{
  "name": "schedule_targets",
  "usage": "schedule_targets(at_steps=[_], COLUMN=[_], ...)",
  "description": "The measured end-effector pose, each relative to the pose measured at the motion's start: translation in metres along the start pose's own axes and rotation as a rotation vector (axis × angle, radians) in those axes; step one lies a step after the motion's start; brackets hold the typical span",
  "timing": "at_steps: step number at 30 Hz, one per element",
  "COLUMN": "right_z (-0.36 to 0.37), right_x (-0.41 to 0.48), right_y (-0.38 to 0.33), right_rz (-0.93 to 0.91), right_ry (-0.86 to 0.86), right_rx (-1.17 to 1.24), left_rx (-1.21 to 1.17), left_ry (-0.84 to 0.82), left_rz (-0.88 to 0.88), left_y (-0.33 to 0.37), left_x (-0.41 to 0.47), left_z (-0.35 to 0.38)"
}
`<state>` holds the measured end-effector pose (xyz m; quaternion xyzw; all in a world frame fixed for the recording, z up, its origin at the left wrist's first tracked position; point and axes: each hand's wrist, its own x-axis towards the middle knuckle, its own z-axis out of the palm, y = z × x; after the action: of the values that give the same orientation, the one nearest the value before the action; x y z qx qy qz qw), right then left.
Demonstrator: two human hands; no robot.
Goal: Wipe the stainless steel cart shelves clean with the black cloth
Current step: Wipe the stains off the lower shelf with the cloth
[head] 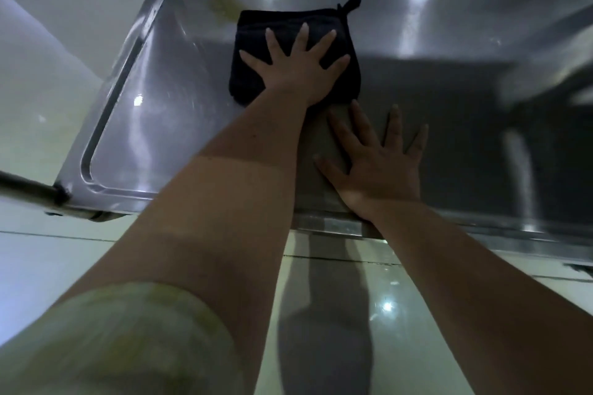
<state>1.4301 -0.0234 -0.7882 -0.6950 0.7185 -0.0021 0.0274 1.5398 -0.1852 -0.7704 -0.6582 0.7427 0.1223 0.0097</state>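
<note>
- The right end of the cart shelf [160, 90] is blurred and in deep shadow; nothing can be made out there, and the frame cuts the shelf off on that side.
- A dark band along the top edge hides whatever lies beyond the shelf's far rim.
- The left hand [298, 74] covers the middle and near part of the black cloth [256, 29], so its near edge shows only at the corners.
- The pale sleeve [122, 340] at the lower left is smeared by blur.
- The cloth lies on the shelf close to the far rim, left of centre: a thick, soft, roughly square pad with a small loop [351, 5] at its far right corner.
- The left hand presses flat on the cloth, all 5 fingers straight and spread, gripping nothing.
- The right hand [378, 167] rests palm down on bare steel just nearer than the cloth, fingers splayed, holding nothing.
- The shelf is smooth, glossy steel with a raised lip [112, 99] and rounded corners; a yellowish smear [224, 6] sits near the far rim, left of the cloth.
- A round bar [29, 186] meets the near left corner.
- The floor [32, 266] is pale, shiny tile.
</note>
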Motion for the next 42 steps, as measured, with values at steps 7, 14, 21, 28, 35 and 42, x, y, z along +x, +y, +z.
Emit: schedule_targets(at_steps=[7,14,21,28,35,42], right_z=[-0.003,-0.007,-0.001,-0.003,-0.004,-0.001], right_x=[-0.001,0.003,-0.002,-0.003,-0.004,-0.002], right_y=[0.004,0.027,0.039,0.04,0.04,0.037], right_rz=[0.024,0.082,0.156,0.166,0.163,0.166], right_ry=[-0.006,-0.033,0.005,-0.016,-0.016,0.007], right_rx=[0.053,0.046,-0.006,0.023,0.048,0.004], left_rx=[0.03,0.061,0.062,0.084,0.078,0.093], left_ry=[0.062,0.067,0.07,0.072,0.062,0.035], left_rz=[0.06,0.014,-0.004,0.091,0.081,-0.055], left_y=[-0.015,-0.084,-0.065,-0.005,-0.066,-0.135], left_x=[-0.012,-0.019,-0.02,-0.027,-0.03,-0.034], left_z=[-0.003,-0.01,-0.005,0.007,-0.01,-0.022])
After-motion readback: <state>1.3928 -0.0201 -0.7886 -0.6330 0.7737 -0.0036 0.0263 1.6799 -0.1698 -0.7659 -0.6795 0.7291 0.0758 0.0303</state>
